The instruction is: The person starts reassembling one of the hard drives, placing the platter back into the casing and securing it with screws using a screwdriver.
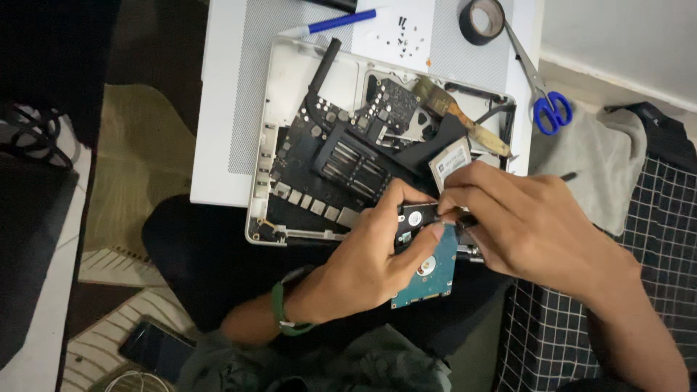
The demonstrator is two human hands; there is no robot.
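Right now a hard drive point(428, 268), its blue-green circuit side up, sits at the near edge of an opened white laptop shell point(290, 72), held between both hands. The left hand point(363, 265) grips its near-left side, thumb pressed across the top. The right hand point(526, 225) pinches a small black connector point(465, 219) at the drive's far end. Behind them lies the black mainboard point(334, 156). Farther off rest a brush point(461, 116), blue-handled scissors point(548, 105), a roll of black tape point(481, 19) and a blue pen point(330, 24).
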